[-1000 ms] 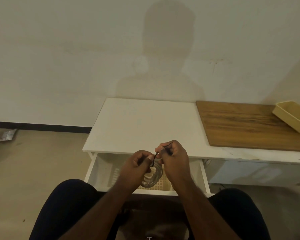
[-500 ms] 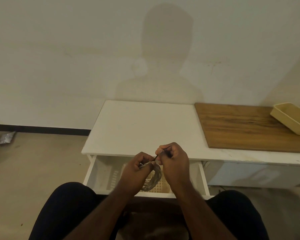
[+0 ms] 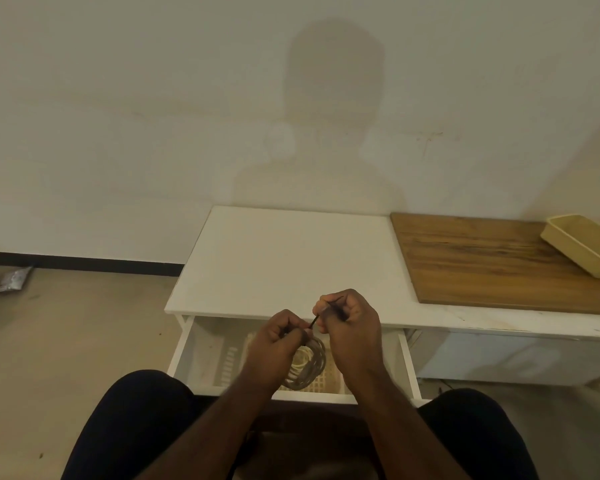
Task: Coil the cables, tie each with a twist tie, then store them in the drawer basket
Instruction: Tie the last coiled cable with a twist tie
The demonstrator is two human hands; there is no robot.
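Over the last second the right hand (image 3: pixel 349 323) has drawn away from the left hand (image 3: pixel 274 341) toward 2 o'clock, baring a short stretch of the black twist tie (image 3: pixel 314 321) between them. The coiled cable (image 3: pixel 307 365) has swung lower beneath the left hand, its loop showing more fully.

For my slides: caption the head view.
Left hand holds coiled cable; right hand pinches twist tie above drawer basket.
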